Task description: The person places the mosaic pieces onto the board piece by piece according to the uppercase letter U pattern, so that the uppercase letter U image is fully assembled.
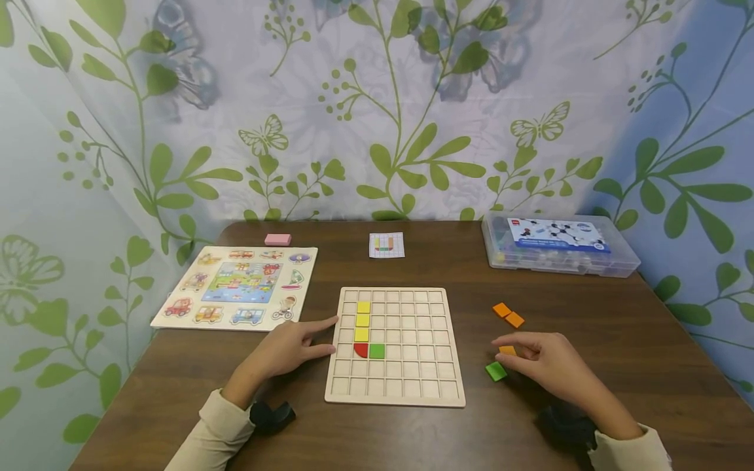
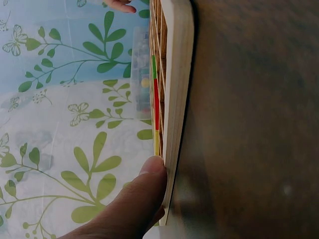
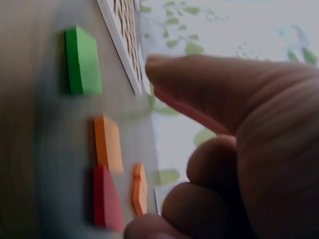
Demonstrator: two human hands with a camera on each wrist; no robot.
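A wooden grid board (image 1: 396, 397) lies on the table, bearing a column of yellow square tiles (image 1: 362, 320), a red quarter-round tile (image 1: 360, 350) and a green square tile (image 1: 377, 351). My left hand (image 1: 288, 350) touches the board's left edge with index finger and thumb stretched out. To the right of the board, my right hand (image 1: 548, 363) hovers over loose pieces, nothing between its fingers. Beneath it are a loose green tile (image 1: 496, 371) and an orange tile (image 1: 507, 351). A red piece (image 3: 106, 199) beside that orange one shows in the right wrist view, hidden by the hand from above.
Two more orange tiles (image 1: 508, 314) lie farther back. A small pattern card (image 1: 386, 245) rests behind the board. At the back left are a picture puzzle board (image 1: 177, 297) and a pink block (image 1: 277, 240); a clear plastic case (image 1: 559, 245) sits back right.
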